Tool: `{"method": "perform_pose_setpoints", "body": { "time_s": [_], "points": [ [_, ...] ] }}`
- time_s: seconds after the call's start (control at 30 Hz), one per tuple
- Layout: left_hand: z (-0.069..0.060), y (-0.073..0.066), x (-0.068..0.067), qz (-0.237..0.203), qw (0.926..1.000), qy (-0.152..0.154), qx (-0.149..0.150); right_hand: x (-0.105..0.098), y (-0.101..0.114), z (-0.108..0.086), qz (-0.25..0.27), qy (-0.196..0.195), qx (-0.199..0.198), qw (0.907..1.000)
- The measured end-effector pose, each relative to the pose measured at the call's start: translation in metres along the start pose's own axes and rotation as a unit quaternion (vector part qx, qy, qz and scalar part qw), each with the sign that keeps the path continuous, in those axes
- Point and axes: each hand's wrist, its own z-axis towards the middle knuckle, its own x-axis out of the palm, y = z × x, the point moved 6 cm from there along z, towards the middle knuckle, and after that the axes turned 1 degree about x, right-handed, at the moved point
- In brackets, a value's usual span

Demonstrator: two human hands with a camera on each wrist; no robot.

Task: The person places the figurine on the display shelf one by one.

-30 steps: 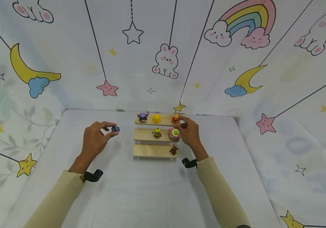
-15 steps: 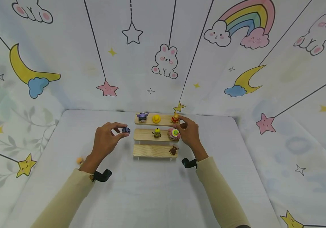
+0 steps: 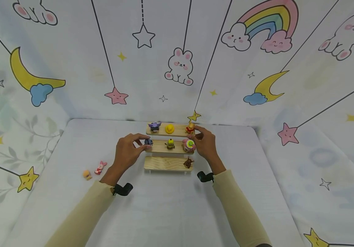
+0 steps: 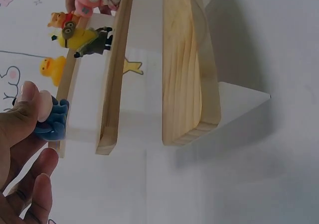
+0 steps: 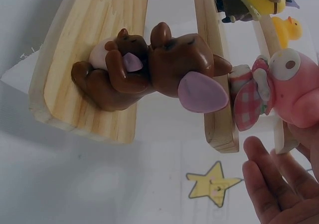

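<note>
Pinched between thumb and fingers of my left hand (image 3: 128, 149), a small blue figurine (image 4: 54, 122) is at the left end of the stand's middle tier. Whether its base touches the wood cannot be told. The three-tier wooden display stand (image 3: 164, 164) is near the table's back edge. My right hand (image 3: 206, 143) is at its right side, thumb and index finger around the top tier's end; their tips are partly hidden. Close to those fingers are a yellow bear figurine in red (image 3: 190, 128) and a pink figurine (image 5: 294, 94). The other right fingers (image 5: 271, 189) extend loosely.
A purple figurine (image 3: 154, 127) and a yellow duck (image 3: 169, 128) occupy the top tier. A minion figurine (image 3: 170, 143) stands mid-tier, and a brown kangaroo figurine (image 5: 174, 64) sits on the lowest tier's right. Pink (image 3: 101, 167) and orange-yellow (image 3: 87, 175) figurines lie on the table at left.
My left hand has moved right with the blue figurine, from over the table to the middle tier's left end. Two figurines have come into view behind its wrist. The right hand has stayed put.
</note>
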Motion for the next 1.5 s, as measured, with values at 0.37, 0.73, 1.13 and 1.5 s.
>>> {"method": "perform_pose_setpoints", "body": {
  "time_s": [0.37, 0.73, 1.13, 1.5],
  "points": [
    [0.001, 0.004, 0.020, 0.001, 0.9999, 0.010, 0.000, 0.002, -0.001, 0.001, -0.007, 0.001, 0.003, 1.0000],
    [0.002, 0.008, 0.029, 0.003, 0.9999, 0.014, -0.004, 0.002, 0.000, 0.001, -0.008, 0.007, 0.010, 0.9999],
    [0.002, 0.010, 0.031, 0.016, 0.9997, 0.019, -0.003, 0.003, -0.003, 0.001, -0.006, 0.007, 0.013, 0.9999],
    [0.000, 0.010, 0.030, 0.019, 0.9995, 0.023, -0.011, 0.000, -0.001, 0.001, -0.006, 0.005, 0.002, 1.0000]
  ]
}}
